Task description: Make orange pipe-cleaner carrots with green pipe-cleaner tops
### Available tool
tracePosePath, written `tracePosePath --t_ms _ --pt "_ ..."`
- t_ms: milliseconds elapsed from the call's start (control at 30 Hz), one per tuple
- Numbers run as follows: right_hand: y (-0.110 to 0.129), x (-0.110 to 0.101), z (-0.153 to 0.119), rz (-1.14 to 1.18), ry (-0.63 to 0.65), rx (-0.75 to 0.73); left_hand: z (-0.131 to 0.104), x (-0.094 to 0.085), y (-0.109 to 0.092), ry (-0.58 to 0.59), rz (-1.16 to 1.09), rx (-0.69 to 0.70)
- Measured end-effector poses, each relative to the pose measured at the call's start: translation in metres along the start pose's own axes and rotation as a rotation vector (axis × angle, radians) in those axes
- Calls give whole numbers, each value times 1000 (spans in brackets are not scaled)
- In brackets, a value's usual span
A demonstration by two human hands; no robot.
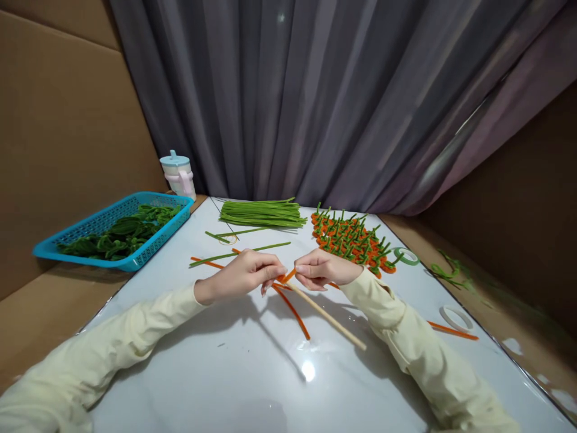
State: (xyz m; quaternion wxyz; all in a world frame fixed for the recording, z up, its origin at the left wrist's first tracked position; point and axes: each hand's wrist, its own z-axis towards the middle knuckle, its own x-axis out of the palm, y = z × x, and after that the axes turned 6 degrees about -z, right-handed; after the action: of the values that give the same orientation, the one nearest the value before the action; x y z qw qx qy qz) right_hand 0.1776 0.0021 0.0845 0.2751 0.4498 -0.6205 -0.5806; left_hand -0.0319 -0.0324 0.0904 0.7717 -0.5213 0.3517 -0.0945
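Note:
Over the middle of the white table, my left hand (247, 273) and my right hand (327, 269) face each other, fingertips pinched close together. A short stretch of orange pipe cleaner (289, 275) runs between them, gripped by both. Against it lies the upper end of a pale wooden stick (329, 316), which slants down to the right. Whether the left fingers also grip the stick is hidden. Below my hands, another orange pipe cleaner strip (295, 313) curves toward me. Loose green pipe cleaners (238, 255) lie just beyond my left hand.
A bundle of green pipe cleaners (261, 214) lies at the back. Beside it stand rows of small orange-and-green pieces (351, 237). Green tape (406, 256) and a white tape roll (456, 319) sit right. On the left are a blue basket (135, 261) with green pieces and a lidded cup (178, 174).

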Motion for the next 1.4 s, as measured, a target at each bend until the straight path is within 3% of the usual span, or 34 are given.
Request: tracePosePath --t_ms 67,133,233,333,467,533,600,700,833,1000,1167,1267,1400 --pt "-20 3 11 68 -7 -25 1 6 3 -14 -273 -151" --pt "-41 9 23 194 -98 -75 3 12 13 -78 -479 -244" --pt "-63 17 36 242 -128 -81 5 20 32 -188 -551 -277" --pt "-69 21 41 259 -112 -72 4 25 47 -273 -316 -161" --pt "-70 21 43 288 -62 -56 1 22 64 -264 234 237" --pt "-71 22 44 302 -32 -38 2 17 70 -235 450 368" --pt "-71 22 44 316 -1 -21 3 11 74 -224 621 375" --pt "-71 21 43 339 44 -4 6 4 69 -160 798 261" --pt "-71 16 40 338 113 -7 6 -3 47 -17 934 127" --pt "-68 8 34 329 172 -14 0 -10 25 44 1009 113" --pt "-58 0 24 313 176 -22 -2 -18 15 37 776 136" --pt "-57 0 21 296 211 -7 -2 -23 8 188 474 65" --pt "-65 4 25 275 272 18 3 -22 14 462 -54 -180"
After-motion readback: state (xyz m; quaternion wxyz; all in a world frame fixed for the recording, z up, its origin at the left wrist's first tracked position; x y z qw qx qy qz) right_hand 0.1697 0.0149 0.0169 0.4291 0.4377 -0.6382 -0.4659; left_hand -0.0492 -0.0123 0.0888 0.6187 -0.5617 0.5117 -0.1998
